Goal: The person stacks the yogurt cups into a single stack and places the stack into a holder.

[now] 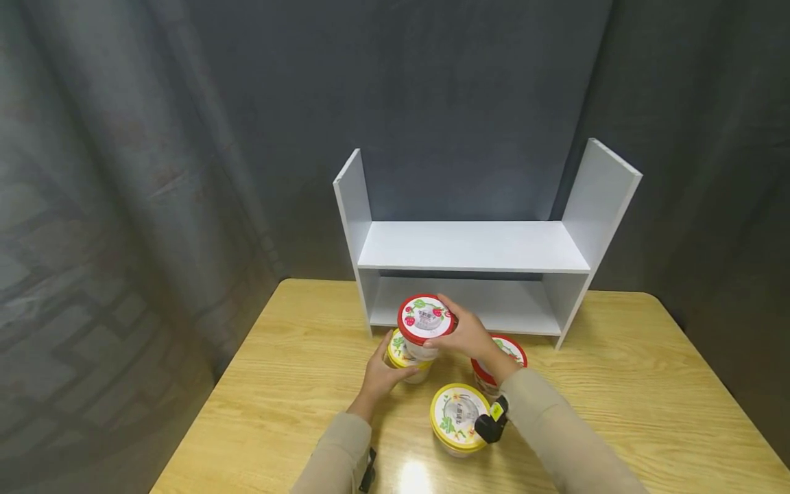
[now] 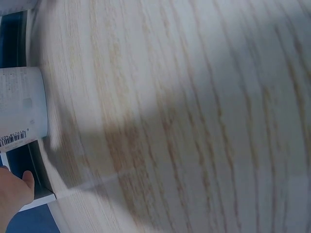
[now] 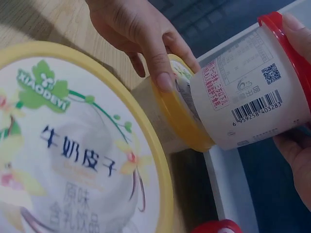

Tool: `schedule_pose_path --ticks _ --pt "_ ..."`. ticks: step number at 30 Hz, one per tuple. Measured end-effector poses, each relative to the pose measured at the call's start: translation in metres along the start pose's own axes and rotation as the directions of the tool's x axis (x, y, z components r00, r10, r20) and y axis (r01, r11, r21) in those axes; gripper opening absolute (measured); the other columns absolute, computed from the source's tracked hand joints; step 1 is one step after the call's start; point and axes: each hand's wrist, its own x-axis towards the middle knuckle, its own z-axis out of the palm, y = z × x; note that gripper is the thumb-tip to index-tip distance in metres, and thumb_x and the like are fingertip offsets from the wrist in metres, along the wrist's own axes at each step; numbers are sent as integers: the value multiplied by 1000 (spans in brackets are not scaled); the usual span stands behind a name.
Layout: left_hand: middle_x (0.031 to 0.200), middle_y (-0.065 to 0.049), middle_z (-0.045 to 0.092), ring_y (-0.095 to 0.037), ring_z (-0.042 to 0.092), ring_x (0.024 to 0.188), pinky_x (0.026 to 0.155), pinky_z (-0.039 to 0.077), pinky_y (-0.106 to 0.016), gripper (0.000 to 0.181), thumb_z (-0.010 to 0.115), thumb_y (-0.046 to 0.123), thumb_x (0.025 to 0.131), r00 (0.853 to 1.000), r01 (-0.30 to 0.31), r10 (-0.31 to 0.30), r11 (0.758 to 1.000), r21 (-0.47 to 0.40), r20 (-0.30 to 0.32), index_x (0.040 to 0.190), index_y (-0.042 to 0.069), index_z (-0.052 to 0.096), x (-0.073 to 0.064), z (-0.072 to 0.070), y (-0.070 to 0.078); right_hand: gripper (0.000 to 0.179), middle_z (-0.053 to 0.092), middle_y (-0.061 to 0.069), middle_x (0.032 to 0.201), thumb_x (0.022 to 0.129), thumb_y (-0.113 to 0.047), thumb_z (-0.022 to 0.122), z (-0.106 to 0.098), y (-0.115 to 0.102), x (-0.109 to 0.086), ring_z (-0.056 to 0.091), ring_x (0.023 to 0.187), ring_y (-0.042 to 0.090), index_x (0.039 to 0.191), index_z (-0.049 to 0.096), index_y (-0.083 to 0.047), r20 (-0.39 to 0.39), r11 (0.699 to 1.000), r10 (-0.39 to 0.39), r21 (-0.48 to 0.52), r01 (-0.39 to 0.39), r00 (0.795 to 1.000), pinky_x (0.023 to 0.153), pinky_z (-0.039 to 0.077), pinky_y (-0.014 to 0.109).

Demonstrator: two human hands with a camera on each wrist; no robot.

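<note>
My right hand [image 1: 467, 336] grips a red-lidded, strawberry-patterned tub [image 1: 426, 317] by its rim and side. Its white wall with a barcode faces the right wrist view. Directly under it stands a yellow-lidded tub [image 1: 401, 351]; the two overlap, and in the right wrist view the red-lidded tub's base meets the yellow lid [image 3: 177, 104]. Around that lower tub my left hand [image 1: 378, 376] holds thumb and fingers at its lid's edge. A white tub [image 2: 22, 107] with a barcode shows at the left wrist view's edge.
Behind the hands stands a white two-tier shelf [image 1: 472, 245] with upright sides. Another yellow-lidded tub [image 1: 459, 415] is on the wooden table [image 1: 296, 357] near the right wrist. A second red-lidded tub [image 1: 509, 348] is partly hidden by the right forearm. Dark curtains [image 1: 463, 103] surround the table.
</note>
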Motion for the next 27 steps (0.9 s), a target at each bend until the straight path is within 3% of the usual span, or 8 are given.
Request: schedule_pose_path --ticks 4,11,16,20,23,27 --pt "128 -22 37 -38 32 117 98 17 -53 87 77 5 60 1000 -9 9 1000 -7 13 133 1 29 -5 0 13 99 45 13 124 53 -32 81 5 1 4 42 111 25 135 29 -9 10 1000 -10 -9 10 1000 92 35 43" --pt "129 -20 36 -37 33 116 98 21 -50 87 75 5 62 1000 7 -7 1000 9 30 135 5 27 -9 0 18 97 45 15 123 55 -30 81 13 3 8 43 110 26 134 29 -7 42 1000 -18 9 18 999 92 35 44" --pt "132 -22 32 -40 27 119 97 17 -56 90 77 8 61 1000 12 -13 999 43 13 135 3 26 -8 0 13 100 44 14 124 54 -31 81 18 1 9 41 112 26 135 28 -7 43 1000 -4 5 4 999 93 34 44" --pt "132 -20 33 -39 25 121 96 15 -59 91 79 14 59 1000 15 -14 997 80 -6 134 6 29 -3 0 -2 100 43 14 126 54 -30 81 22 1 9 39 114 26 135 28 -6 49 1000 -4 1 4 999 95 32 44" --pt "132 -17 35 -36 26 121 98 15 -56 91 79 19 59 1000 19 -17 995 99 -17 134 9 30 0 0 -14 99 41 14 127 55 -31 81 24 1 9 37 116 27 135 27 -6 56 1000 -6 -5 7 998 95 30 45" --pt "132 -16 35 -35 27 121 98 16 -54 92 79 22 59 1000 13 -11 994 107 -25 135 8 29 0 1 -17 99 39 15 129 56 -32 80 24 2 9 35 117 28 135 26 -7 68 1000 -9 -10 10 998 96 29 46"
